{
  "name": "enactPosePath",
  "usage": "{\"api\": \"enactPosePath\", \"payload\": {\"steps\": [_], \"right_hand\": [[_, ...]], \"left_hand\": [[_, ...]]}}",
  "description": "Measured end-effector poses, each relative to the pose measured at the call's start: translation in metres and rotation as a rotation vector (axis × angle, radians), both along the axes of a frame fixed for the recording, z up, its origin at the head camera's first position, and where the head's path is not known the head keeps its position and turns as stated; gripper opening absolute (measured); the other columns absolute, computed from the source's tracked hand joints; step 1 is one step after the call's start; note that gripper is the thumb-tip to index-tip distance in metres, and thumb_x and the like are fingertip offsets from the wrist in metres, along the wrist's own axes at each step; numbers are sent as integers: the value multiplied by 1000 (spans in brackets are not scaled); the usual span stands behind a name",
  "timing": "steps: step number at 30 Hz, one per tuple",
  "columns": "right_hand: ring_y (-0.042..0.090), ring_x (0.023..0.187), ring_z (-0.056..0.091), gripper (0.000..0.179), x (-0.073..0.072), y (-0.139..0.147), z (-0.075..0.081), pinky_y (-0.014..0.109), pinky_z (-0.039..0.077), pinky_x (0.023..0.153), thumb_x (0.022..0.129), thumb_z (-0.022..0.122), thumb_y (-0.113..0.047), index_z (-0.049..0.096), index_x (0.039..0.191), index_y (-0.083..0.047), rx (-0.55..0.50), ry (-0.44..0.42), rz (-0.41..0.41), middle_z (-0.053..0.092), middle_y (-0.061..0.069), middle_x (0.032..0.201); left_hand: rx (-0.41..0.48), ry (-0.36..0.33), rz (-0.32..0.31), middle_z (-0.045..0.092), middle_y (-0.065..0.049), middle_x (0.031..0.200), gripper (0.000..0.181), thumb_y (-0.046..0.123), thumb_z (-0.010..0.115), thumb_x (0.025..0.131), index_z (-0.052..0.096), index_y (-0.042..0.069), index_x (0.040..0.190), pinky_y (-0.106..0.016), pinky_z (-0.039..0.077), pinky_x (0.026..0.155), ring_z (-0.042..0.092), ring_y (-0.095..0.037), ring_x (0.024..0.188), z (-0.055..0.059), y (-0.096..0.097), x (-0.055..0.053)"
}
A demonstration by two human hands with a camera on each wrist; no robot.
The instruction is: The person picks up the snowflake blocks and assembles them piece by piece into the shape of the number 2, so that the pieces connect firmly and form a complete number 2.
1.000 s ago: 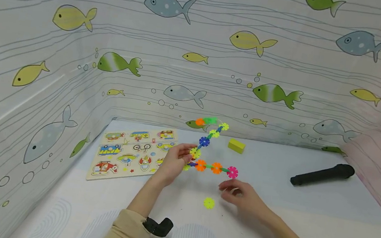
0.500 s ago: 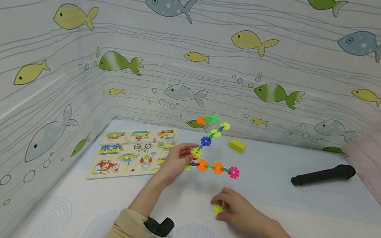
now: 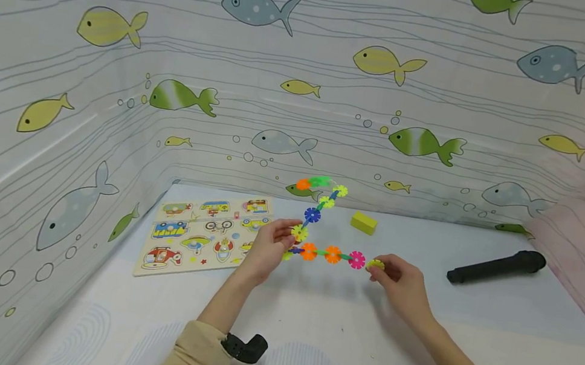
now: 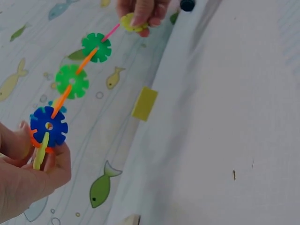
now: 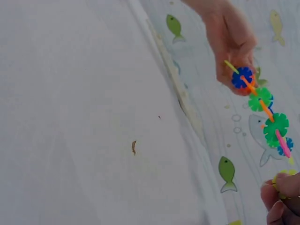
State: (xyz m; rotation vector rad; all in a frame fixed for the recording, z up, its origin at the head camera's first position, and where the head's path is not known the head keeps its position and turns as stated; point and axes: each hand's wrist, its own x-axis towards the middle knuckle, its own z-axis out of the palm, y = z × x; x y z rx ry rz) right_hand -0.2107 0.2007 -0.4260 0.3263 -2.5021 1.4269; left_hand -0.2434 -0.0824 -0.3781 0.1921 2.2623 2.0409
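Observation:
Several notched plastic discs, in yellow, blue, orange, green and pink, interlock edge to edge as a bent chain (image 3: 333, 255) raised in front of me. My left hand (image 3: 267, 246) pinches it near the bend, with one arm rising toward the back and the other running right to a pink disc (image 3: 356, 260). In the left wrist view its fingers hold the chain by a blue disc (image 4: 49, 126). Between thumb and fingers of my right hand (image 3: 404, 286) is a loose yellow disc (image 4: 126, 22), held edge-on close beside the pink disc. The fingers partly hide that yellow disc.
A wooden picture puzzle board (image 3: 189, 264) lies left, behind my left hand. Farther back is a yellow block (image 3: 363, 223). A black microphone (image 3: 495, 268) lies at the right. Fish-printed sheeting (image 3: 333, 120) rises behind the table (image 3: 304, 354), with small dark specks on its surface.
My right hand has picked up the yellow disc from the table and carried it up and right to the chain's pink end. My left hand has stayed nearly still with the chain.

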Motion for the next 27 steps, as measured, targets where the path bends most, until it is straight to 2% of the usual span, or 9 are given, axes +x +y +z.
{"api": "enactPosePath", "payload": {"steps": [4, 8, 12, 16, 21, 27], "right_hand": [[23, 79, 70, 18, 1, 0, 3, 17, 55, 71, 92, 72, -11, 71, 107, -3, -39, 27, 5, 73, 15, 94], [19, 80, 69, 19, 1, -1, 2, 17, 55, 72, 91, 73, -10, 72, 109, -5, -22, 37, 2, 74, 11, 94], [13, 80, 69, 20, 0, 0, -1, 15, 55, 74, 90, 73, -7, 74, 110, -6, 14, 98, 6, 74, 6, 95], [6, 80, 66, 25, -1, 1, -3, 13, 54, 75, 88, 73, 0, 75, 111, -8, 8, 161, 30, 75, 4, 95], [7, 81, 67, 34, -4, 2, -7, 12, 54, 77, 81, 73, 12, 76, 111, -4, -35, 258, 77, 75, 8, 94], [14, 79, 72, 34, -6, 1, -10, 9, 53, 74, 74, 76, 17, 77, 104, 0, 34, 387, 49, 77, 7, 89]], "left_hand": [[1, 1, 10, 57, -13, 119, 39, -5, 47, 100, 59, 6, 136, -21, 50, 88, 54, -22, 102, 0, 1, 0], [2, 2, 4, 57, -14, 121, 39, -5, 47, 100, 57, 4, 137, -21, 49, 87, 54, -22, 102, 0, 1, 0], [-4, 2, 1, 57, -14, 123, 39, -5, 47, 100, 57, 3, 137, -21, 49, 88, 54, -22, 103, -1, 1, 0], [-9, 6, 2, 57, -14, 122, 39, -5, 46, 101, 58, 4, 137, -21, 50, 88, 54, -22, 103, -2, 1, 0], [-13, 7, 2, 57, -13, 120, 37, -4, 47, 101, 59, 5, 135, -22, 50, 89, 54, -22, 103, -4, 3, 0], [-41, 18, -9, 56, -12, 117, 37, -4, 47, 100, 59, 5, 134, -21, 49, 86, 52, -23, 103, -7, 7, 1]]}}
